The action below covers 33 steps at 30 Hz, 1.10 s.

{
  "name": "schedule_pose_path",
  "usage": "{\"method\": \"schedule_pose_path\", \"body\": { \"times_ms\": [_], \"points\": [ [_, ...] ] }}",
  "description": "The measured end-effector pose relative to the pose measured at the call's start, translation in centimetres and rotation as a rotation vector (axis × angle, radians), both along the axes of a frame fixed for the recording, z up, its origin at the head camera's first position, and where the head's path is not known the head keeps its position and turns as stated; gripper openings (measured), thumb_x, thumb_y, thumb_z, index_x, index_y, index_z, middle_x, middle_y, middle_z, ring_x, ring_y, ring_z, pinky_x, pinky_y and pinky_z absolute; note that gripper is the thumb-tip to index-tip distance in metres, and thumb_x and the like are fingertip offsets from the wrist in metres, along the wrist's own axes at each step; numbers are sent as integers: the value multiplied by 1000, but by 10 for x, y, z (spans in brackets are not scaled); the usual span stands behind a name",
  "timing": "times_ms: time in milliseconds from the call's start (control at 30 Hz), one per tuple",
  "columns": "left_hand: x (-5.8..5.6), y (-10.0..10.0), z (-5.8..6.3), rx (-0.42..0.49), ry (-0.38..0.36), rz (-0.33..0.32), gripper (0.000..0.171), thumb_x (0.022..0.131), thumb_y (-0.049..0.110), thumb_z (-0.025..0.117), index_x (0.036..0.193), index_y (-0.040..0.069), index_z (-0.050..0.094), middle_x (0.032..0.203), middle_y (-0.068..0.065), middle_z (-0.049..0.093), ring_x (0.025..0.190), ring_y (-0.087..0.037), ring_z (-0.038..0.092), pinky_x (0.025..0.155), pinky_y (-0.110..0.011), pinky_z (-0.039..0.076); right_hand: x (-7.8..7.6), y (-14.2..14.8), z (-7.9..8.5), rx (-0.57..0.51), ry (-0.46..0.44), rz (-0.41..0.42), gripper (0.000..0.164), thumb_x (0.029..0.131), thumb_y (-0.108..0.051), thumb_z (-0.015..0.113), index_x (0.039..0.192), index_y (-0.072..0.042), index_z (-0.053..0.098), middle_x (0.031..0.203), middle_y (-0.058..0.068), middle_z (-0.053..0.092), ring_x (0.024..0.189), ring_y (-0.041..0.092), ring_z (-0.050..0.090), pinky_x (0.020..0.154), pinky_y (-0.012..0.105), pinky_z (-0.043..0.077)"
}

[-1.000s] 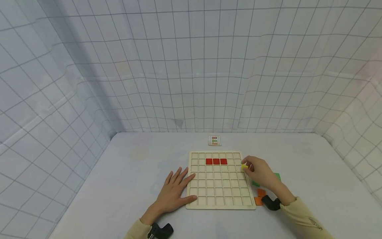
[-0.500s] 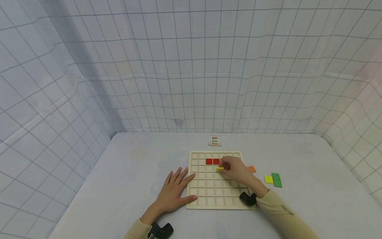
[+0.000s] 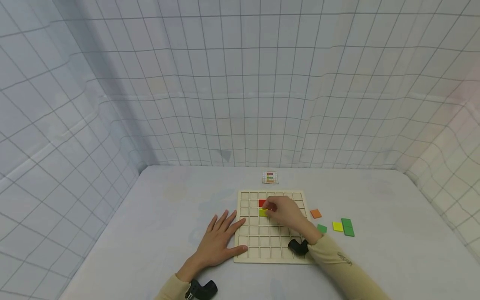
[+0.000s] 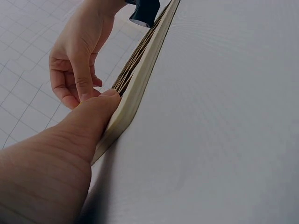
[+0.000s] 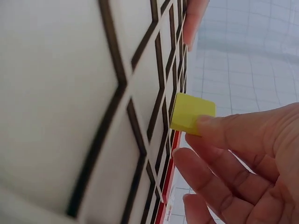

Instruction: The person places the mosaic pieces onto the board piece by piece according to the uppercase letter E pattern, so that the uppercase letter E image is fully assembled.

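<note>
My right hand (image 3: 286, 211) pinches a yellow square tile (image 5: 191, 112) between thumb and fingers. The tile is tilted, with one edge at the gridded wooden board (image 3: 254, 241), just below a red tile (image 3: 261, 203). The hand covers the rest of the red row in the head view; a strip of red (image 5: 172, 170) shows in the right wrist view. Spread flat, my left hand (image 3: 217, 245) rests at the board's left side, its thumb and index finger on the rim.
Right of the board lie an orange tile (image 3: 316, 213), a green tile (image 3: 321, 228), a yellow tile (image 3: 338, 226) and a pair of green tiles (image 3: 348, 227). A small card with a coloured grid pattern (image 3: 270, 177) lies behind the board. Grid-lined white curtains (image 3: 240, 104) surround the table.
My right hand has carried the yellow tile leftward, from the board's right edge across to the cell below the leftmost red tile. The left hand stays in place.
</note>
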State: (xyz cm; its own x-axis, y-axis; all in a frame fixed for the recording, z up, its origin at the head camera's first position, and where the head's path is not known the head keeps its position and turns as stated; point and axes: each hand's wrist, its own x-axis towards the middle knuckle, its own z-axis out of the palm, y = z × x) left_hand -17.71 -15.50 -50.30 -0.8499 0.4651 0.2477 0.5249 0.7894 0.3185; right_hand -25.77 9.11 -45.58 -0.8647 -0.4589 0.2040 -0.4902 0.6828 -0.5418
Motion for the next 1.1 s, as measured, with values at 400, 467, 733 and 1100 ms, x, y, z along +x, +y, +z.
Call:
{"method": "schedule_pose_path", "body": {
  "times_ms": [400,467,733,1100],
  "points": [
    [0,0,0,-7,3,3,75,87,67,48,147,22,39,154,-7,26,142,-30,14,109,-55,8,2,-1,1,-2,12,-47,9,81,-8,74,79,-16,71,79,-9,61,73,9,55,67,31,48],
    [0,0,0,-6,-2,1,75,87,67,49,147,22,39,154,-7,25,142,-30,14,109,-55,7,2,0,0,-3,33,-43,9,81,-7,74,81,-15,73,82,-8,61,76,10,56,69,32,49],
    [0,0,0,-2,2,4,76,86,67,49,147,23,40,154,-7,26,142,-30,14,109,-55,7,3,1,1,74,59,-6,10,82,-5,71,86,-12,77,83,-4,62,72,11,49,60,28,43],
    [-1,0,-2,-8,18,8,77,86,68,48,147,22,39,154,-7,26,142,-30,15,110,-53,7,6,3,0,120,34,2,12,81,-7,72,90,-14,77,79,-8,59,70,11,43,59,27,39]
  ]
}}
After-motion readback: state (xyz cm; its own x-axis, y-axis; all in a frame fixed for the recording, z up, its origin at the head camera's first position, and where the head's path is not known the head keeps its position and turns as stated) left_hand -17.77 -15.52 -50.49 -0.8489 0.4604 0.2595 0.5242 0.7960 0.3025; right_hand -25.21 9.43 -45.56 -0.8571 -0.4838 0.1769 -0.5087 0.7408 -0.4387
